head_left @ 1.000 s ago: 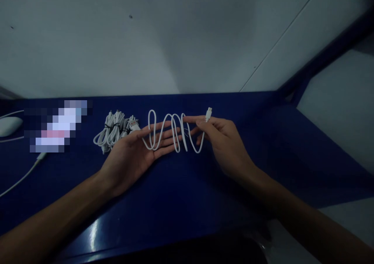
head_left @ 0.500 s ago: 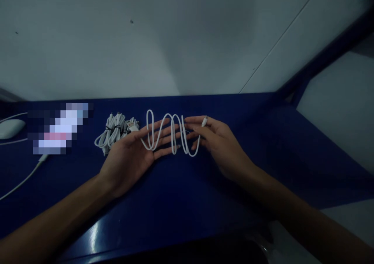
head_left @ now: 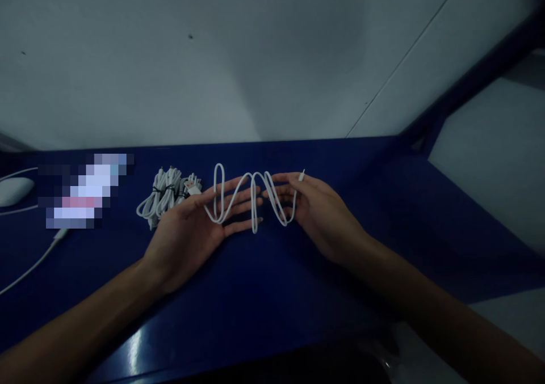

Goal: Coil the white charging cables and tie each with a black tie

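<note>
1 white USB cable (head_left: 254,205): above table (head_left: 238,310), near far edge. Left hand (head_left: 191,236): fingers extended, thumb clamping USB-A end (head_left: 193,188). Right hand (head_left: 323,208): pinching opposite end (head_left: 301,176); loops there shifted rightward, coil more spread.

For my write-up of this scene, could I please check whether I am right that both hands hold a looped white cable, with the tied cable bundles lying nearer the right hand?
Not quite: the head view shows the tied cable bundles nearer the left hand, not the right hand. Both hands do hold the looped white cable.
</note>
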### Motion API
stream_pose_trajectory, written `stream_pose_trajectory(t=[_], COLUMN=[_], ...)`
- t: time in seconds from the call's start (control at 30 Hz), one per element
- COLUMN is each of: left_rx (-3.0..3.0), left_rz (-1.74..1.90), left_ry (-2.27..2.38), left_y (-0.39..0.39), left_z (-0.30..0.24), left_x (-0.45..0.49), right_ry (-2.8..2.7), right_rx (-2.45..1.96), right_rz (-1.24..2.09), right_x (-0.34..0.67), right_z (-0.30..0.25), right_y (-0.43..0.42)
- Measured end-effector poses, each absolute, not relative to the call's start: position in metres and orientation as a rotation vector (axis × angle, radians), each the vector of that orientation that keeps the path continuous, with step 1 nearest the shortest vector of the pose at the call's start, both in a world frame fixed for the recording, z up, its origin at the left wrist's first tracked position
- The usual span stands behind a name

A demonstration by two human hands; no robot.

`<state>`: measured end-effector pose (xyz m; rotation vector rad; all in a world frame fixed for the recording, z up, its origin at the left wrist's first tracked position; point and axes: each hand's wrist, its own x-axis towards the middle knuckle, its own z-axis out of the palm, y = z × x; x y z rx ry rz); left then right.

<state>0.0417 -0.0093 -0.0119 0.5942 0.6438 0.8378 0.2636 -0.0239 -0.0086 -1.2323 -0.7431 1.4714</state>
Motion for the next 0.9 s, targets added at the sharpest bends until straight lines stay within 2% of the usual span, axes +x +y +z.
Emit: stream_pose_trajectory(t=[0.53, 0.67, 0.9], left_rx=[0.676, 0.675, 0.608], left_rz=[0.577, 0.572, 0.557], left_ry=[0.588, 0.531, 0.429], left_y=[-0.015, -0.015, -0.015], left_z=[-0.014, -0.017, -0.022], left_x=[0.044, 0.044, 0.04], right_ry=[-0.82, -1.054, -1.472], right_rx=[-0.966, -1.02, -1.214], right_rz=[1.693, 1.547, 1.079], right_x=[0.266, 0.265, 0.263], right_z=[-0.012, -0.008, -0.005], right_y=[-0.026, -0.03, -0.036])
